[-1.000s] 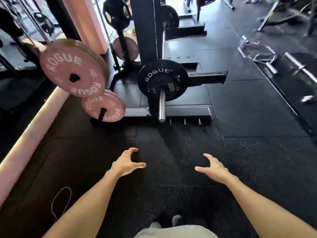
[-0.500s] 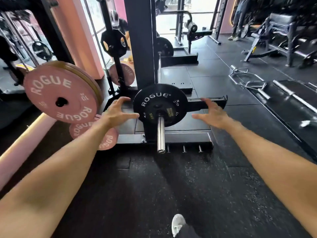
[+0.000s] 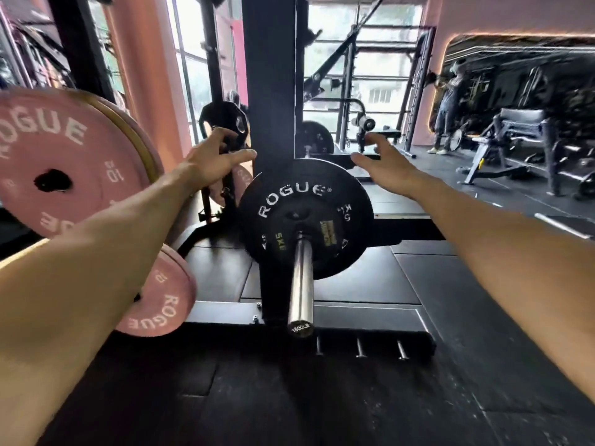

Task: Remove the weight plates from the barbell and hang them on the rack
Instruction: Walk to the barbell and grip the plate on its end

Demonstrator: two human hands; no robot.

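Nearest the camera, the chrome steel barbell sleeve (image 3: 301, 284) points straight out, its end cap bare of any collar as far as can be seen. On that sleeve, pushed well back against the upright, sits the round black iron weight plate with white ROGUE lettering (image 3: 306, 217) (marked 5 kg). Just beyond the plate's upper rim, the left hand (image 3: 214, 156) hangs to the plate's left and the right hand (image 3: 384, 165) to its right, each grip apart with fingers spread, neither touching the plate. The step in hand looks like the reach to take this plate. The next move calls for both palms on opposite edges of the rim, then a straight pull along the sleeve. Left of the plate, round pink bumper plates (image 3: 61, 169) already hang on the black steel rack (image 3: 270, 91).
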